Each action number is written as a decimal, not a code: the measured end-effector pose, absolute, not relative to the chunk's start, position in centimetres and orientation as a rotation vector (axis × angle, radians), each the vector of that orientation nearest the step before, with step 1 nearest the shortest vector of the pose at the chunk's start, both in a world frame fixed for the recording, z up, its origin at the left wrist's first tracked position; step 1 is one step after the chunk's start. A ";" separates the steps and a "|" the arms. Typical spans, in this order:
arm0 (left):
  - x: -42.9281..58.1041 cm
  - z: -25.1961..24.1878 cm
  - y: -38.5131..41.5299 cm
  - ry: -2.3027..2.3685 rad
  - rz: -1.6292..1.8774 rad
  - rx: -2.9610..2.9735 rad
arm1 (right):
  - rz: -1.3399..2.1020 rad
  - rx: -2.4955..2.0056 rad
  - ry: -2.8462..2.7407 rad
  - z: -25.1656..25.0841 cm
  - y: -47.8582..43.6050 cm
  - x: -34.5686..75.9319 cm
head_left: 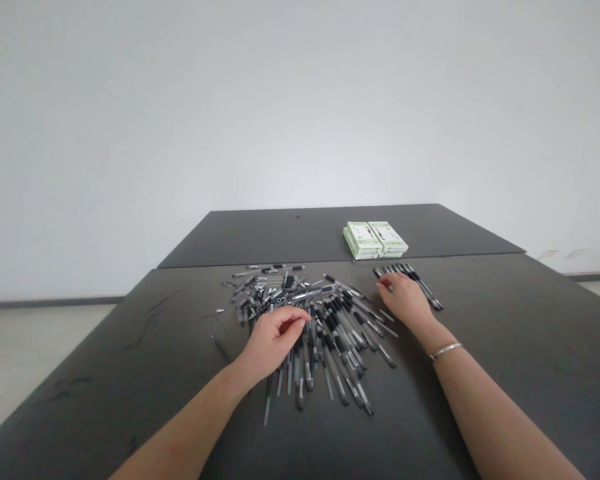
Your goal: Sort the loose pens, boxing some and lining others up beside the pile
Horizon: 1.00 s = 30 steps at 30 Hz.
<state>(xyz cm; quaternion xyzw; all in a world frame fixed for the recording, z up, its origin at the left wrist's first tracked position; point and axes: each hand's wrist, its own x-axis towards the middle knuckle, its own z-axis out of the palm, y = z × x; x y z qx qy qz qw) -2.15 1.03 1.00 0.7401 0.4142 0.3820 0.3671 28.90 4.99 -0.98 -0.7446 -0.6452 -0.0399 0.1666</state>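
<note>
Boxes [375,240] sit shut beyond loose pens [325,333]; left grip [273,340] pressed together, right grip [403,297] unclear.

Two stacks of white-and-green cardboard boxes [375,240] sit side by side on a dark grey tabletop [290,237], before a plain white wall [300,113] with dark skirting [45,303].

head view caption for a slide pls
Left hand and right hand over a heap of black-and-clear pens on a dark table, two green-and-white boxes beyond
</note>
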 end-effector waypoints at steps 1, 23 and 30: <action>-2.2 1.0 1.0 1.063 0.983 1.904 | -0.057 -2.059 -1.878 -1.0 5.0 28.6; -2.2 0.9 1.1 1.049 0.999 1.923 | 0.069 -2.031 -2.072 -0.3 4.2 24.6; -2.1 0.9 1.1 1.047 0.999 1.869 | 0.048 -2.040 -2.001 -0.1 4.0 24.3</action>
